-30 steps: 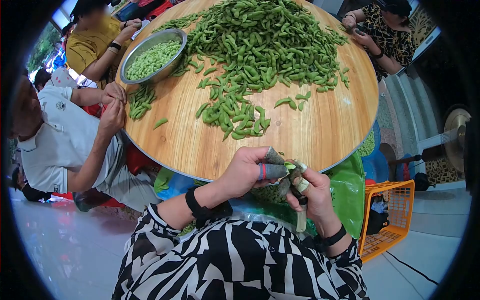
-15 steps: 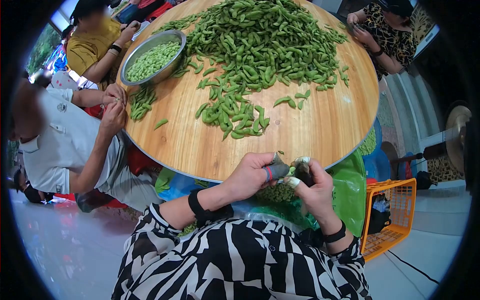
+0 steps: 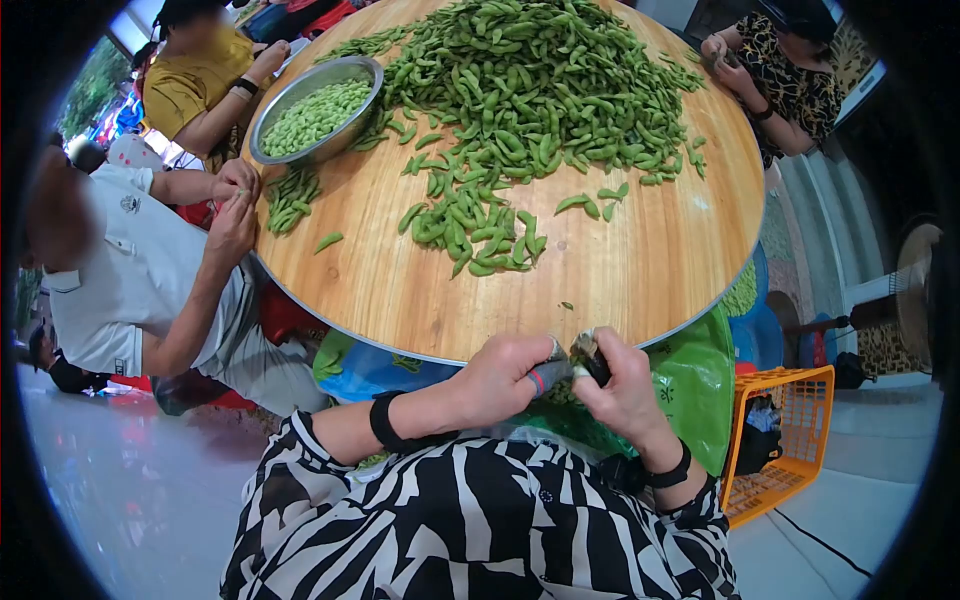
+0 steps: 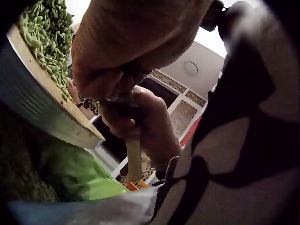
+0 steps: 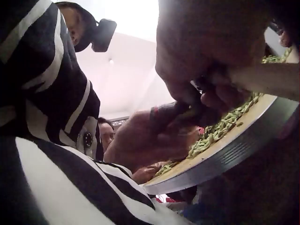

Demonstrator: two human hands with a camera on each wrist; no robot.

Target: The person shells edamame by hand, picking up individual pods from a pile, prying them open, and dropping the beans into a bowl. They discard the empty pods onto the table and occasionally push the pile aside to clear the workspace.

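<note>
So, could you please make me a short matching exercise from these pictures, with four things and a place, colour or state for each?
Things
1. Bowl
2. Crate
3. Pods
4. Left hand

Descriptions
A. mostly heaped on the table
B. wears a red-banded finger cover
C. metal, holding shelled beans
D. orange, with openwork sides

Right pairs: 1-C, 2-D, 3-A, 4-B
</note>
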